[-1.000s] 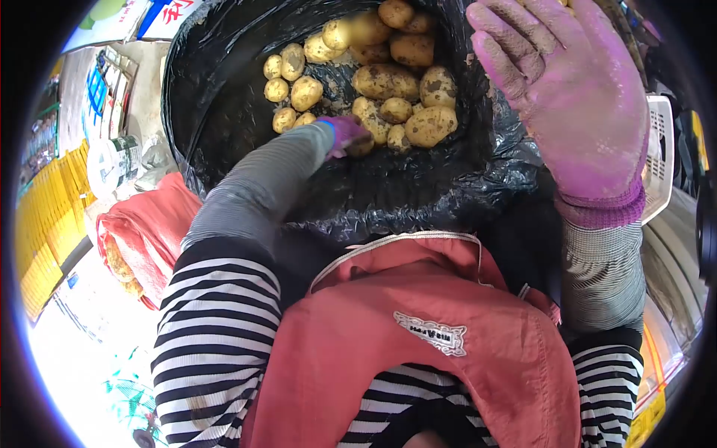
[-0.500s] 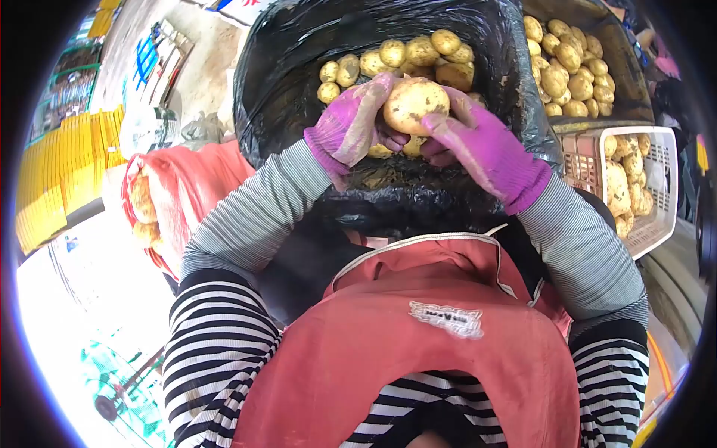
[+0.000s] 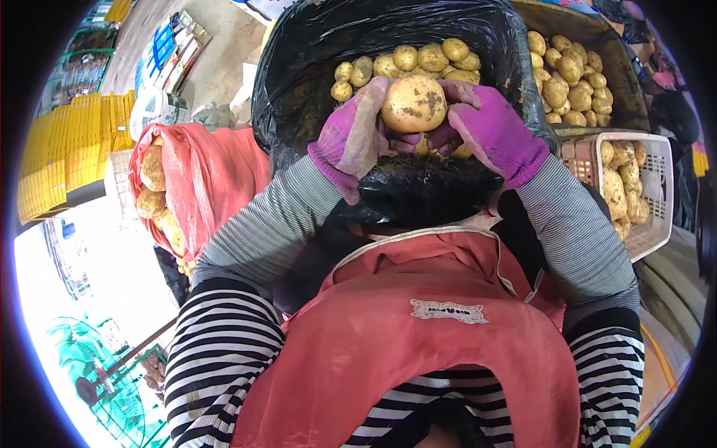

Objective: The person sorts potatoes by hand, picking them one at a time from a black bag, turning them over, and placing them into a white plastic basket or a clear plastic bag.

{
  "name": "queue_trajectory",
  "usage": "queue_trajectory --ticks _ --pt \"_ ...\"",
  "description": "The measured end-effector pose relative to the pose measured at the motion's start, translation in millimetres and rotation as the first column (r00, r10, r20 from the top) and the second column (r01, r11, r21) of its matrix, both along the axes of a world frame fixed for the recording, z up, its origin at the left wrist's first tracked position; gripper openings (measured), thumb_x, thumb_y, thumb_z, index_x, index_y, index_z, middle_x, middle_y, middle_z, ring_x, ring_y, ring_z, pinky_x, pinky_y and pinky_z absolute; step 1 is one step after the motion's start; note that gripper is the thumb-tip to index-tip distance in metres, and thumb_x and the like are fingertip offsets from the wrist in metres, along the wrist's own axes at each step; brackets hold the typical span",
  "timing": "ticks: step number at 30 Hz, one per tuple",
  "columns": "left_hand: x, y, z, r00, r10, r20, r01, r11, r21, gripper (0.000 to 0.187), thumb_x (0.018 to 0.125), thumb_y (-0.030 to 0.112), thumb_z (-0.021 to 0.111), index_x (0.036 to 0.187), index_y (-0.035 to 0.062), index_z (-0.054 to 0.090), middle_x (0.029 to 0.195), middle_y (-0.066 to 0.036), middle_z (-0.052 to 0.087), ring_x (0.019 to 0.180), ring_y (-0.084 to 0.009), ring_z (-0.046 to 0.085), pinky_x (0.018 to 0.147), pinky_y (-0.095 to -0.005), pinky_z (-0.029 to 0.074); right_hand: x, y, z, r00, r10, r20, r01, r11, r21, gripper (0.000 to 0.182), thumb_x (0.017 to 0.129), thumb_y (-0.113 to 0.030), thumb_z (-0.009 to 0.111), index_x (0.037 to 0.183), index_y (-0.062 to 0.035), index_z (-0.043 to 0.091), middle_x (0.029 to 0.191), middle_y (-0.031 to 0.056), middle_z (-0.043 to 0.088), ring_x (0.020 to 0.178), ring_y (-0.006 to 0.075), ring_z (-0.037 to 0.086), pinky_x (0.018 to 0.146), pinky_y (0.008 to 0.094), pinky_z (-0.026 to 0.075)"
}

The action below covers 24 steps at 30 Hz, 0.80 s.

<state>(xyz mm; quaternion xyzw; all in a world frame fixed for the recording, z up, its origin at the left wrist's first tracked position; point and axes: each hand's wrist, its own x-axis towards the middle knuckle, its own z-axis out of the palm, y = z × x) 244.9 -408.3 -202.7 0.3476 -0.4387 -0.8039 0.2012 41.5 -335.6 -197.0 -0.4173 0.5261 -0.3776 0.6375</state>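
Between both hands is a large round potato (image 3: pixel 414 104), pale yellow with brown soil patches. My left hand (image 3: pixel 354 131), in a dirty purple glove, grips its left side. On the other side my right hand (image 3: pixel 493 133), gloved the same way, closes on it with the thumb near its upper right edge. Fingers of both hands curl beneath the potato and are partly hidden. Under and behind them stands a container lined with a black plastic bag (image 3: pixel 299 82), with several smaller potatoes (image 3: pixel 432 57) inside.
At the right, a large bin (image 3: pixel 624 82) of potatoes stands behind a white plastic basket (image 3: pixel 665 194) holding more. A red sack (image 3: pixel 213 175) with potatoes at its mouth is on the left. Further left are stacked yellow crates (image 3: pixel 71 153) and a white bucket (image 3: pixel 159 110).
The held potato has turned, showing a more soiled side. My right thumb has shifted from its front to its upper right edge. The camera view has shifted slightly.
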Motion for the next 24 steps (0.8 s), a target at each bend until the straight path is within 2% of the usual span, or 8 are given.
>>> queue_trajectory --ticks 2,5,9,12,13,16,22,24 --pt "-1 -1 -2 0.999 -0.003 -0.033 0.002 1.0 -0.016 0.06 0.103 0.049 0.034 0.138 0.0016 0.043 0.115 -0.013 0.06 0.092 -0.0185 0.065 0.076 -0.0295 0.057 5 1 9 0.992 -0.065 0.108 0.061 0.997 0.041 0.049 0.095 -0.017 0.045 0.139 0.005 0.04 0.106 0.0145 0.065 0.085 0.0195 0.069 0.075 0.03 0.057" --pt "-3 -3 -7 0.994 -0.03 0.106 0.063 0.945 -0.322 0.058 0.103 0.047 0.034 0.137 0.0011 0.044 0.12 -0.014 0.058 0.102 -0.02 0.063 0.081 -0.0303 0.055 1 0 7 0.994 -0.035 0.102 0.031 0.999 0.042 0.048 0.097 -0.019 0.045 0.138 0.0052 0.04 0.109 0.0154 0.065 0.088 0.0203 0.069 0.077 0.0308 0.057" --pt "-15 4 19 0.999 0.018 -0.048 -0.027 0.98 -0.195 0.048 0.104 0.036 0.035 0.134 0.0001 0.048 0.128 -0.012 0.053 0.118 -0.0216 0.055 0.094 -0.0309 0.05 -11 2 -4 0.992 -0.067 0.105 0.063 0.997 0.039 0.05 0.1 -0.029 0.044 0.141 0.0006 0.039 0.121 0.0157 0.06 0.097 0.0219 0.067 0.079 0.0321 0.057" --pt "-15 -14 4 1.0 0.004 -0.022 -0.019 0.672 -0.741 0.042 0.103 0.026 0.04 0.135 -0.0008 0.046 0.128 -0.014 0.054 0.124 -0.0234 0.051 0.103 -0.0325 0.044 -7 4 2 0.867 -0.234 0.44 0.165 0.968 0.189 0.051 0.1 -0.034 0.041 0.142 -0.0035 0.04 0.127 0.0141 0.057 0.101 0.0235 0.066 0.081 0.0339 0.057" --pt "-12 -14 13 0.988 0.049 0.145 0.101 0.498 -0.861 0.044 0.095 0.008 0.049 0.138 -0.001 0.042 0.131 -0.016 0.052 0.13 -0.0256 0.046 0.109 -0.0355 0.038 -12 1 5 0.81 -0.186 0.556 0.075 0.973 0.217 0.054 0.1 -0.038 0.04 0.143 -0.0064 0.039 0.129 0.0128 0.057 0.104 0.0248 0.065 0.085 0.0353 0.056" --pt "-17 -9 16 0.999 -0.04 0.015 0.036 0.61 -0.791 0.057 0.085 -0.006 0.055 0.139 -0.0013 0.039 0.136 -0.016 0.048 0.132 -0.0264 0.045 0.111 -0.0354 0.036 -15 -3 2 0.697 -0.18 0.694 0.122 0.984 0.132 0.048 0.097 -0.024 0.04 0.142 -0.0069 0.041 0.126 0.0134 0.057 0.106 0.0255 0.064 0.091 0.0367 0.055" --pt "-14 -15 8 0.987 -0.047 0.156 0.154 0.577 -0.802 0.058 0.088 0.005 0.058 0.142 -0.0018 0.036 0.139 -0.016 0.046 0.13 -0.0244 0.046 0.109 -0.0341 0.037 -10 -5 0 0.786 -0.088 0.612 0.216 0.967 -0.138 0.052 0.089 -0.013 0.046 0.141 -0.0077 0.043 0.134 0.0129 0.05 0.123 0.0225 0.052 0.103 0.0359 0.046" --pt "-14 -15 5 0.979 -0.049 0.196 0.181 0.648 -0.74 0.056 0.091 0.011 0.056 0.142 -0.0019 0.036 0.138 -0.016 0.047 0.128 -0.0235 0.048 0.107 -0.0337 0.038 -13 -3 6 0.972 -0.079 0.219 0.14 0.95 -0.28 0.054 0.087 -0.008 0.046 0.141 -0.0077 0.043 0.137 0.0126 0.047 0.126 0.021 0.049 0.106 0.0344 0.042"
